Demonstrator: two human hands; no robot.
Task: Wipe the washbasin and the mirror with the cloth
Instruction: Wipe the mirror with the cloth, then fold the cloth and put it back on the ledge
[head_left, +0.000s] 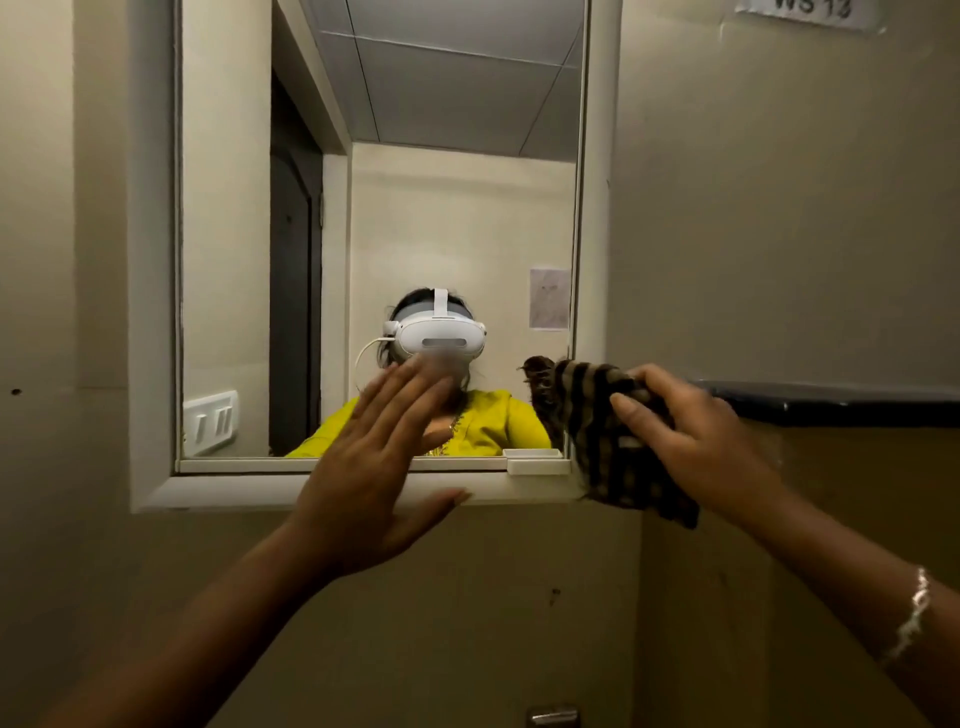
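Head view: right hand (691, 431) grip bunched round striped cloth (608, 441) at mirror (415, 208) lower right corner, over frame (150, 312). Left hand (374, 467) grip wide, fingers straight, before lower glass; contact unclear. No washbasin in view. Risk: bare palm smears glass; cloth snags small white shelf (537, 463). Dark ledge (831, 402) right; metal fitting (553, 716) below.

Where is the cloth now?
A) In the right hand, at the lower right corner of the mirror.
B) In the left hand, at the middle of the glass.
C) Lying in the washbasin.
A: the right hand grips the striped cloth at the lower right corner of the mirror; the left hand is open and holds nothing.
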